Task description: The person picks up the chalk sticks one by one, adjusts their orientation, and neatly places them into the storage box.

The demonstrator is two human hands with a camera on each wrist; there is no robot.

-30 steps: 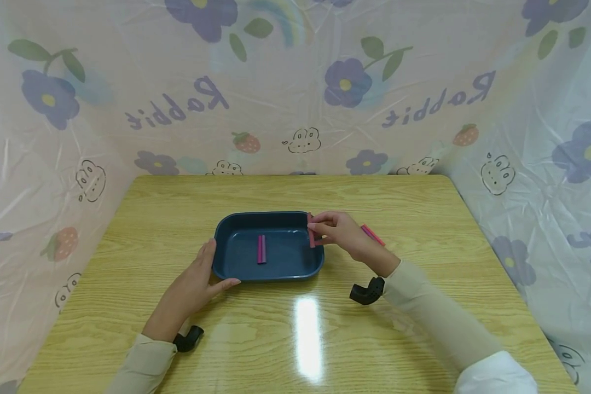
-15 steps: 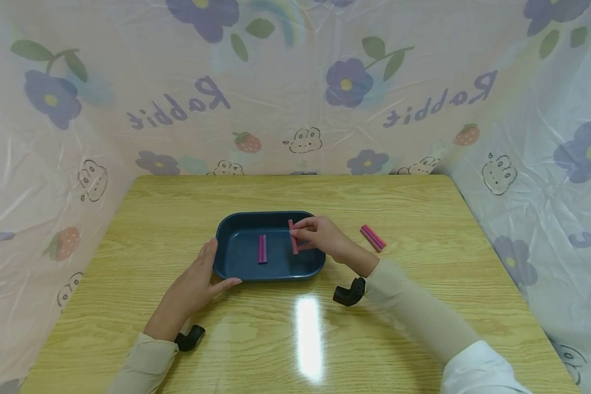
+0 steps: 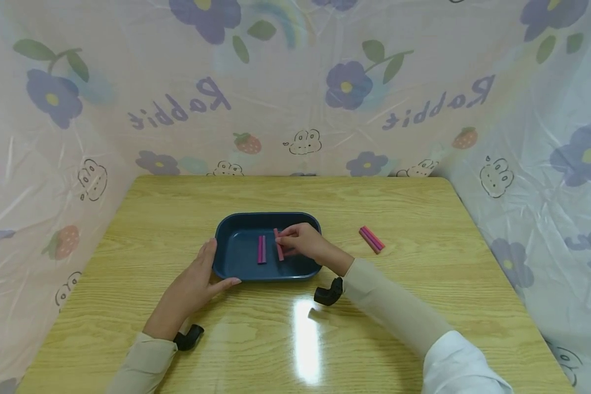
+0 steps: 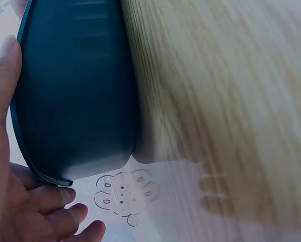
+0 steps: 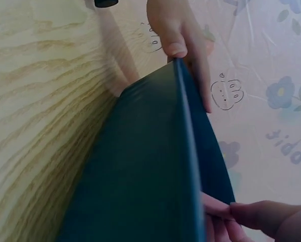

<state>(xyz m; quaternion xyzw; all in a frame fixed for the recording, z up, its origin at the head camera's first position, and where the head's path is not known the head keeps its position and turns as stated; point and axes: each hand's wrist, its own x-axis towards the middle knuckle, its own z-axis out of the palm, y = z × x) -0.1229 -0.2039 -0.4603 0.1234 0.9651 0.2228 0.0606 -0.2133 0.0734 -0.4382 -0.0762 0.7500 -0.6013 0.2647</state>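
My left hand [image 3: 189, 287] steadies the near-left corner of a dark blue tray [image 3: 238, 260], thumb along the front rim and extended fingers against the left side. Over the tray's inside, my right hand [image 3: 305, 241] pinches a pink stick [image 3: 279, 245] between thumb and fingertips, close to the floor. Just left of it, a magenta stick [image 3: 260, 249] and a lilac stick [image 3: 264, 249] lie side by side in the tray. In the right wrist view, the tray wall [image 5: 140, 151] hides much of the right fingers.
Several pink and purple sticks [image 3: 372, 239] lie together on the wooden table [image 3: 399, 208], right of the tray. Black wrist-worn devices [image 3: 328, 293] sit under both wrists. Patterned cloth [image 3: 276, 82] hangs behind and at both sides.
My right hand has carried the pink stick leftward from the tray's right rim and lower into it, near the two sticks there. The left hand stays in place.
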